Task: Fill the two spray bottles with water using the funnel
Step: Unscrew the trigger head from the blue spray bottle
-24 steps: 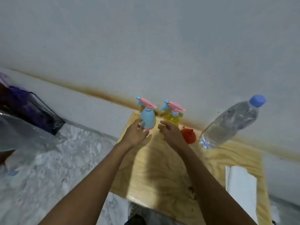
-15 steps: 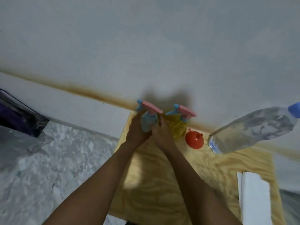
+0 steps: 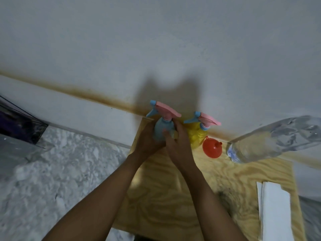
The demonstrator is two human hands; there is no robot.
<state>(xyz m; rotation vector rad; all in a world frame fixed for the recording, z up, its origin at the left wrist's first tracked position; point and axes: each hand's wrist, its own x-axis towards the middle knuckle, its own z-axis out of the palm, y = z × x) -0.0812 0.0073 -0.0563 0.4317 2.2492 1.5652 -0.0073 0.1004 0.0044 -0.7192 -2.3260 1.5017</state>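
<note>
A blue spray bottle [image 3: 162, 129] with a pink trigger head stands at the far edge of the wooden board [image 3: 173, 197]. My left hand [image 3: 147, 141] grips its left side and my right hand [image 3: 178, 145] wraps its right side. Just to the right stands a yellow spray bottle [image 3: 195, 136], partly hidden behind my right hand. A red funnel [image 3: 212, 148] lies on the board beside it. A clear water bottle [image 3: 271, 140] with water inside stands further right, its cap out of frame.
A white wall with a brown stain line rises right behind the bottles. White folded paper [image 3: 274, 211] lies at the board's right side. A white textured surface [image 3: 52, 180] spreads to the left, with a dark bag [image 3: 19, 126] at the far left.
Both hands reached forward from in front of the bottles and closed around the blue spray bottle. The camera moved closer and turned left.
</note>
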